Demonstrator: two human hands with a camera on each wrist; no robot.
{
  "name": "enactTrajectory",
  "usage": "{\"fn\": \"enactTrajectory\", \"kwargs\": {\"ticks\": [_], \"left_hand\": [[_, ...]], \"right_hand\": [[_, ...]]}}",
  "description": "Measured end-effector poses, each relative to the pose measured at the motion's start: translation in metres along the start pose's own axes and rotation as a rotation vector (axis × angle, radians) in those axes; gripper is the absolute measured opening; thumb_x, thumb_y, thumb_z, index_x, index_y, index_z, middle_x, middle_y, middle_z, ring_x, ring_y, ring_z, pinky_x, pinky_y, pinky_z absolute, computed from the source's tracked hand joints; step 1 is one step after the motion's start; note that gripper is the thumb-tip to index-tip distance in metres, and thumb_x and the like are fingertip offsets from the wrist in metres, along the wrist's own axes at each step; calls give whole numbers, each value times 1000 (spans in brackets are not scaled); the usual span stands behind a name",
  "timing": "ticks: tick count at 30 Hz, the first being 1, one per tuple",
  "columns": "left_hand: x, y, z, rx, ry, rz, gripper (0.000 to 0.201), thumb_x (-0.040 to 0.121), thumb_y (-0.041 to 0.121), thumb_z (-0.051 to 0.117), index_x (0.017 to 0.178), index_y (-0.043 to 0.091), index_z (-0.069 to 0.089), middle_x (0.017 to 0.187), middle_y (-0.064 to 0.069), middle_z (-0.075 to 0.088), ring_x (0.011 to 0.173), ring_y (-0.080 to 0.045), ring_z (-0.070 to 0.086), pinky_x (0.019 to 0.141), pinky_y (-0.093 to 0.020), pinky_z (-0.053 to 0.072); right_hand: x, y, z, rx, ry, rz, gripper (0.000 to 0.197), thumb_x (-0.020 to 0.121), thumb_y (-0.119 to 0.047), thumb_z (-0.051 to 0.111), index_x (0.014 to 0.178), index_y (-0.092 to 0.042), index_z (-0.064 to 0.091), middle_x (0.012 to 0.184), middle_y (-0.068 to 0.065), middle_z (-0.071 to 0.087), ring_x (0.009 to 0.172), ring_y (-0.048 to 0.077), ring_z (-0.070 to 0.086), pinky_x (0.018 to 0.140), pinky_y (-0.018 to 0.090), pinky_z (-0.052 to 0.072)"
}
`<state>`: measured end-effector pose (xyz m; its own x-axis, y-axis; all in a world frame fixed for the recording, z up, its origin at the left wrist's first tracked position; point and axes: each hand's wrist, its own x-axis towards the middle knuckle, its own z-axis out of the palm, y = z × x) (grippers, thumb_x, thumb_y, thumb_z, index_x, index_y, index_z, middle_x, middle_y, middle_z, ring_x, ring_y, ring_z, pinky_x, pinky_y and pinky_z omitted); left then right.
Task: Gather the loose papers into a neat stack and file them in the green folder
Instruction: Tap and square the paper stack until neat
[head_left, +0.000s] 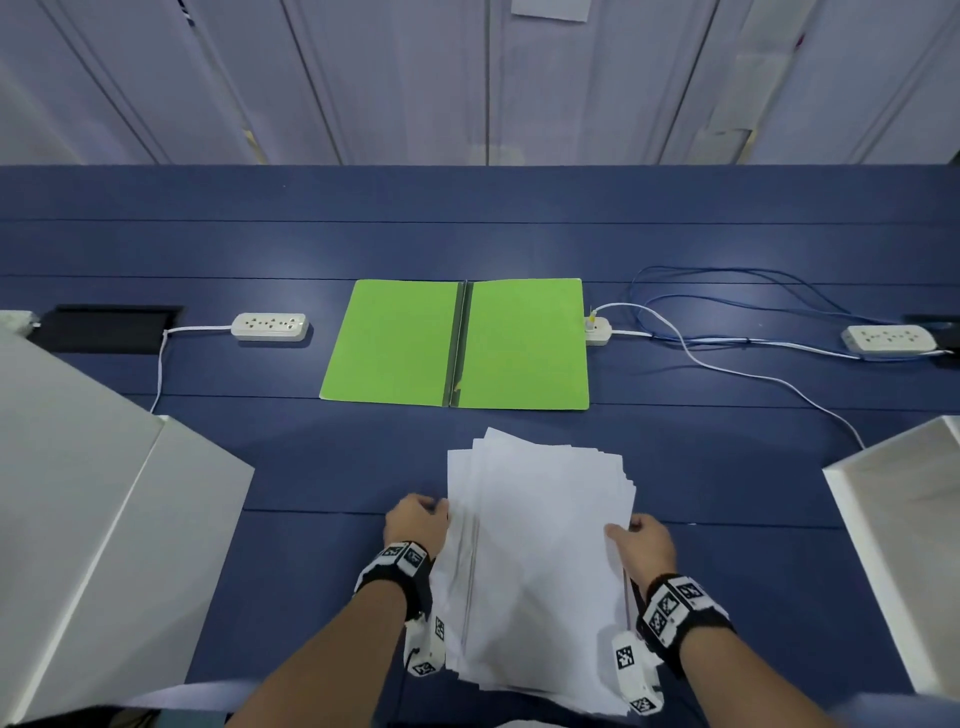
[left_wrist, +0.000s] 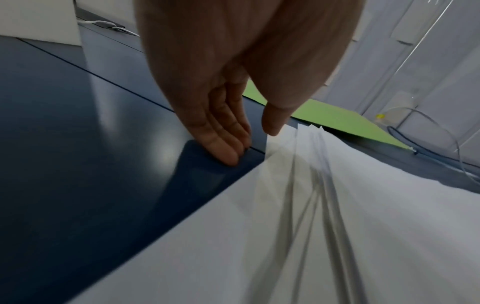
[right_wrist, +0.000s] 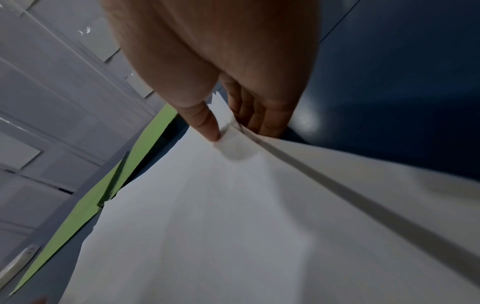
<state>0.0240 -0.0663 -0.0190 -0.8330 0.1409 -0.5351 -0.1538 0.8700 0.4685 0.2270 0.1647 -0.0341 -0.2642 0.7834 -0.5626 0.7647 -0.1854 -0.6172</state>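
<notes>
The green folder (head_left: 457, 345) lies open and flat at mid-table, also visible in the left wrist view (left_wrist: 332, 121) and the right wrist view (right_wrist: 85, 207). Nearer me is an uneven pile of white papers (head_left: 540, 545), its far corners fanned out. At the pile's left edge is my left hand (head_left: 423, 512), its straight fingers (left_wrist: 226, 152) on the blue table and its thumb touching the paper's edge (left_wrist: 285, 164). My right hand (head_left: 631, 530) pinches the pile's right edge, thumb (right_wrist: 205, 123) on top of the papers (right_wrist: 207, 205) and fingers underneath.
White power strips sit left (head_left: 270, 327) and right (head_left: 888, 339) of the folder, and a third (head_left: 597, 332) touches its right edge. Cables (head_left: 727, 364) trail over the right side. White boxes stand at left (head_left: 104, 493) and right (head_left: 904, 519). A black hatch (head_left: 109, 327) lies far left.
</notes>
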Motion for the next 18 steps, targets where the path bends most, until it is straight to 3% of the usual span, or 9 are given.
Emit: {"fn": "enactTrajectory", "kwargs": {"ticks": [3, 6, 9, 11, 14, 16, 18], "left_hand": [[-2, 6, 5, 34, -49, 24, 26, 90, 40, 66, 97, 16, 73, 97, -3, 75, 93, -25, 68, 82, -29, 54], [-6, 17, 26, 122, -129, 88, 26, 92, 36, 59, 81, 13, 62, 95, -9, 73, 89, -31, 66, 72, -30, 47], [-7, 20, 34, 113, -133, 97, 32, 95, 38, 51, 96, 9, 64, 107, -11, 70, 101, -33, 64, 78, -31, 46], [-5, 16, 21, 38, -60, 69, 38, 93, 43, 50, 103, 10, 65, 109, -11, 68, 101, -32, 63, 85, -34, 50], [4, -1, -2, 35, -17, -12, 40, 98, 40, 48, 108, 6, 65, 110, -14, 71, 103, -33, 65, 81, -33, 48], [4, -10, -7, 142, -63, 10, 40, 102, 39, 43, 108, 6, 64, 112, -16, 71, 105, -35, 65, 81, -32, 48], [-7, -8, 1, 258, -143, 82, 40, 105, 39, 35, 108, 8, 61, 118, -16, 68, 110, -34, 62, 82, -33, 44]], "right_hand": [[0, -9, 7, -25, -35, -14, 8, 84, -14, 65, 83, -8, 60, 86, 9, 67, 73, 24, 59, 70, 33, 48], [-5, -19, 16, 51, -140, -51, 20, 85, -12, 66, 103, -8, 58, 101, 4, 66, 93, 24, 62, 84, 32, 48], [-5, -27, 16, 41, -174, -60, 31, 84, -14, 68, 113, -9, 56, 108, 4, 66, 100, 25, 63, 89, 35, 49], [-2, -28, 7, 19, -114, -64, 35, 84, -15, 68, 116, -8, 57, 110, 6, 67, 99, 26, 63, 87, 34, 48], [3, -19, -12, -185, -7, -45, 42, 86, -21, 66, 124, -4, 61, 119, 12, 66, 112, 32, 61, 88, 30, 43], [3, -11, -17, -273, -39, -28, 37, 86, -26, 66, 118, -7, 63, 119, 14, 67, 112, 32, 61, 86, 28, 44], [-1, -10, -13, -297, -112, -40, 31, 83, -29, 66, 109, -12, 60, 111, 11, 68, 100, 29, 63, 85, 32, 51]]}}
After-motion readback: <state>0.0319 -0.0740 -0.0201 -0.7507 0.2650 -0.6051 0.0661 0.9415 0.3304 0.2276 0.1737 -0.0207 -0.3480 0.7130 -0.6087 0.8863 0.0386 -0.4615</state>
